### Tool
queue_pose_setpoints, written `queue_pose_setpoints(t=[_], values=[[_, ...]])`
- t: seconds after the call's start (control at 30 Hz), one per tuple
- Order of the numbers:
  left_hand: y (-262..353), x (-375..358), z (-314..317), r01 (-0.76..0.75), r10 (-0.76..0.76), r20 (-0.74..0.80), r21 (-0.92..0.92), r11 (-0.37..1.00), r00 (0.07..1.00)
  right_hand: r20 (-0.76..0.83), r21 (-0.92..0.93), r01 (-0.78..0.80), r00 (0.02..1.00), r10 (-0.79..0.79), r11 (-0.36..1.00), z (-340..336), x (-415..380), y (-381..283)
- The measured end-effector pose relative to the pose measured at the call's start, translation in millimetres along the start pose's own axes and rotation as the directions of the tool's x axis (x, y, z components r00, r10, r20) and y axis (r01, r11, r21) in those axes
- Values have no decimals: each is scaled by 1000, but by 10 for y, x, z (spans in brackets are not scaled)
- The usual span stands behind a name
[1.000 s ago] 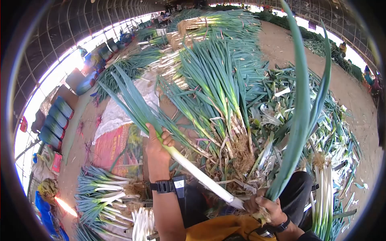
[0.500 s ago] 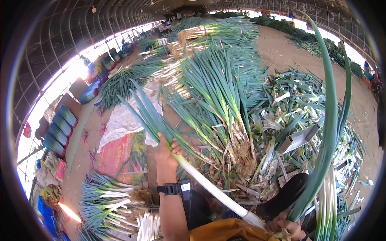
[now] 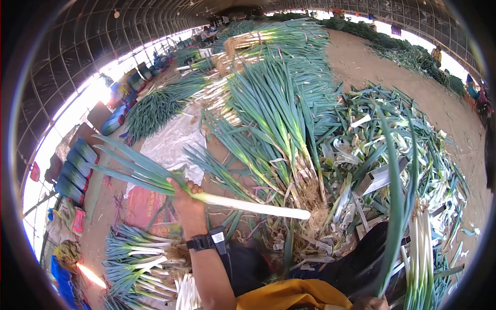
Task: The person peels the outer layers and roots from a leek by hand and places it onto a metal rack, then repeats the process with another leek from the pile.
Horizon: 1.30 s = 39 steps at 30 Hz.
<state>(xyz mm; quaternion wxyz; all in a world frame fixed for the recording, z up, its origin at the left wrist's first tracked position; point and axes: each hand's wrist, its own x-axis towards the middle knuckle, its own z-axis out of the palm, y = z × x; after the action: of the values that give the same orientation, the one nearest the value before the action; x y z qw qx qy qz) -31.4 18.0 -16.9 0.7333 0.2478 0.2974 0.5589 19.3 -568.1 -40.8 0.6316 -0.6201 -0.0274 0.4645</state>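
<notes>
My left hand (image 3: 187, 199) is wrapped round a long green onion (image 3: 253, 205). Its green leaves fan out to the left, and its white stalk points right, with the tip over roots of an upright bundle (image 3: 287, 113). At the bottom edge, my right hand (image 3: 370, 304) shows only in part; long green leaves (image 3: 397, 206) rise from it, blurred, and its fingers are mostly cut off. Cleaned onions (image 3: 150, 263) with white stalks lie at the lower left, below my left forearm.
Stripped leaves (image 3: 387, 134) are heaped at the right, around a metal piece (image 3: 382, 178). A white sheet (image 3: 170, 147) and a red printed sack (image 3: 150, 204) lie at the left. Onion piles (image 3: 315, 67) extend toward the back. Distant people (image 3: 206, 35) are visible. Standing bundles (image 3: 75, 170) line the left side.
My left hand has moved left and swung the onion nearly level, its white end coming away from my right hand. My right hand has dropped lower, and the long leaves have shifted left.
</notes>
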Motion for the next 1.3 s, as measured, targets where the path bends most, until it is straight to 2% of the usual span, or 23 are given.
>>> queue_pose_setpoints(t=[0.13, 0.2, 0.23, 0.27, 0.3, 0.33, 0.37, 0.4, 0.43, 0.47, 0.5, 0.53, 0.63, 0.7, 0.73, 0.77, 0.8, 0.83, 0.93, 1.03, 1.17, 1.23, 1.3], values=[[-63, -151, 124, -42, 47, -72, 68, 997, 996, 124, -135, 139, 985, -122, 981, 69, 497, -26], [-98, -170, 130, -54, 64, -92, 104, 993, 994, 162, 498, -103, 987, 25, 861, 133, 842, -292], [-117, -155, 120, -56, 65, -79, 116, 992, 995, 247, 119, 116, 959, -142, 986, 137, 944, -597], [-128, -160, 128, -57, 65, -66, 130, 990, 996, 133, 377, 37, 987, -93, 925, 46, 1098, -784], [-143, -182, 140, -59, 68, -67, 129, 990, 995, 363, 771, -210, 920, -144, 602, -172, 1262, -1053], [-154, -229, 178, -81, 90, -60, 137, 987, 994, -19, 218, 263, 964, -266, 940, -795, 1579, -1238], [-154, -250, 197, -102, 111, -53, 146, 984, 992, -32, -132, 672, 731, -681, 728, -1110, 1961, -1707], [-152, -246, 184, -102, 112, -57, 148, 984, 992, 105, -430, 778, 548, -830, 459, -1187, 1935, -2494], [-159, -242, 161, -92, 96, -20, 144, 985, 995, -86, -784, 479, 547, -833, 396, -2363, 2420, -3160], [-170, -240, 153, -81, 79, 21, 138, 987, 997, 144, -590, 788, 320, -936, 179, -2384, 2258, -3499], [-168, -257, 181, -83, 81, 21, 135, 987, 997, -162, -951, 238, 150, -975, 194, -2879, 2319, -3953], [-153, -279, 229, -54, 52, 17, 143, 988, 999, -275, -861, -390, -184, -944, 327, -3312, 2401, -4317], [-211, -210, 209, -16, 14, 16, 136, 991, 1000, 216, -976, -39, -65, -974, -213, -1879, 2121, -3905], [-290, -174, 220, 4, -9, 39, 140, 990, 999, -66, -947, 256, 434, -899, 193, -777, 2122, -3123], [-317, -169, 238, 51, -61, 75, 124, 991, 995, 224, -899, 438, 436, -872, -12, -314, 2153, -2740], [-334, -169, 255, 102, -115, 109, 115, 988, 987, 287, -878, 477, 589, -756, 38, 110, 2116, -2468], [-350, -191, 305, 155, -165, 94, 104, 982, 982, 346, -672, 675, 650, -677, 305, 464, 2076, -2242], [-370, -219, 329, 175, -184, 66, 127, 976, 981, 328, -693, 626, 715, -617, 357, 776, 2105, -2066], [-447, -247, 349, 243, -254, 119, 94, 965, 960, 442, -631, 688, 699, -563, 359, 1226, 2310, -1672], [-466, -239, 339, 268, -282, 229, 92, 959, 932, 441, -560, 772, 585, -680, 301, 1651, 2484, -1388], [-528, -324, 421, 282, -289, 261, 62, 957, 921, 420, -563, 763, 594, -686, 316, 2067, 2602, -1305], [-558, -326, 426, 303, -308, 304, 63, 951, 902, 412, -633, 760, 490, -768, 145, 2224, 2652, -1307], [-564, -326, 444, 344, -348, 282, 64, 937, 894, 371, -631, 757, 488, -790, 172, 2326, 2705, -1261]])
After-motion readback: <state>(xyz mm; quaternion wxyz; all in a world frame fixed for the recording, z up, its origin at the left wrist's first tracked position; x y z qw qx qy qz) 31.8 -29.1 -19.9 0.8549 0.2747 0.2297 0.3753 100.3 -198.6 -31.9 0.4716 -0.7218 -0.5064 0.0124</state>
